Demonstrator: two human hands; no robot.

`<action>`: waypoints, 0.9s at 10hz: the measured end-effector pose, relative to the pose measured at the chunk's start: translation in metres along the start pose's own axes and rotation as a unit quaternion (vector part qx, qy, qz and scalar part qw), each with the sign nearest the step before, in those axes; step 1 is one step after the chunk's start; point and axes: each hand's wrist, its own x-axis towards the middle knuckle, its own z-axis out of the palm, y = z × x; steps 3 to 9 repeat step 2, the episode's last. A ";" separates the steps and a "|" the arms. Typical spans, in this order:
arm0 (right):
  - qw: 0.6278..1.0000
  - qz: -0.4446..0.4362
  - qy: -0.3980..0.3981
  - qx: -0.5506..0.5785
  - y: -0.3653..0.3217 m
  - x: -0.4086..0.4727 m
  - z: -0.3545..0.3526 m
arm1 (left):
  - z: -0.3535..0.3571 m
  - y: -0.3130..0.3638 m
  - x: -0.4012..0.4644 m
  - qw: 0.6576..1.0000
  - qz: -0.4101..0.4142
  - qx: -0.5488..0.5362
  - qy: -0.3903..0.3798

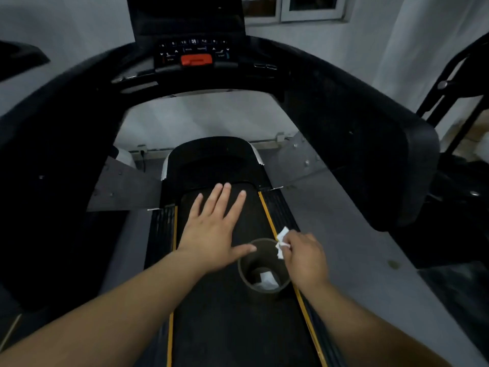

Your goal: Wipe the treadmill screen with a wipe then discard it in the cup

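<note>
We saw the wipe [282, 242] pinched in the right hand [304, 258], at the cup's [260, 288] right rim. Cup stood on the belt [227, 327] near its right edge, white scraps [266, 280] inside. Left hand [211, 234] hovered flat, fingers spread, thumb by the rim.

A home gym room: a treadmill [227, 300], another exercise machine [455, 83], plain white walls [397, 49].
</note>
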 end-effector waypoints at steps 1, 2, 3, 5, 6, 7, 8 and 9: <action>0.999 0.018 -0.027 0.011 0.023 -0.022 0.028 | 0.035 0.023 0.000 1.000 0.011 -0.011 -0.025; 0.998 0.042 -0.039 0.018 0.039 -0.025 0.051 | 0.064 0.037 0.010 0.998 0.020 -0.006 -0.062; 0.998 0.042 -0.039 0.018 0.039 -0.025 0.051 | 0.064 0.037 0.010 0.998 0.020 -0.006 -0.062; 0.998 0.042 -0.039 0.018 0.039 -0.025 0.051 | 0.064 0.037 0.010 0.998 0.020 -0.006 -0.062; 0.998 0.042 -0.039 0.018 0.039 -0.025 0.051 | 0.064 0.037 0.010 0.998 0.020 -0.006 -0.062; 0.998 0.042 -0.039 0.018 0.039 -0.025 0.051 | 0.064 0.037 0.010 0.998 0.020 -0.006 -0.062; 0.998 0.042 -0.039 0.018 0.039 -0.025 0.051 | 0.064 0.037 0.010 0.998 0.020 -0.006 -0.062; 0.998 0.042 -0.039 0.018 0.039 -0.025 0.051 | 0.064 0.037 0.010 0.998 0.020 -0.006 -0.062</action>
